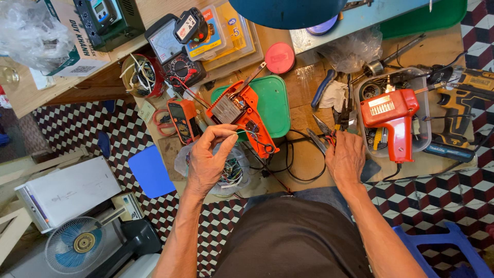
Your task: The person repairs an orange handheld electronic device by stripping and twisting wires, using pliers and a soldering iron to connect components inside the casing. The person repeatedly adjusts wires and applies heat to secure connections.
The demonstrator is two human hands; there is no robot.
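— What has the left hand [208,162] got?

— A thin wire [246,133], pinched between thumb and fingertips, the other fingers curled loosely. The wire runs to the opened orange tool body [242,116], which lies tilted with its insides facing up, partly over the green tray lid [275,103]. Held taut like that, the wire stays off the tangle of leads underneath.

— And the right hand [346,159]?

— Palm down on the tabletop [303,154], fingers bent over the red-handled pliers [329,135]. I cannot tell whether it grips them or merely rests on them.

— What crowds the spot?

— Plenty. A small orange multimeter [183,119] lies just left of the tool body, a larger analogue meter [172,51] behind it. Black cables [293,170] loop between the two hands. A clear bag of wires [231,172] sits under the left hand. To the right, a red soldering gun [393,113] lies on a clear plastic tub [424,128], with a yellow cordless drill [465,98] beyond. Blue-handled pliers [321,87] lie near a red round lid [279,57].
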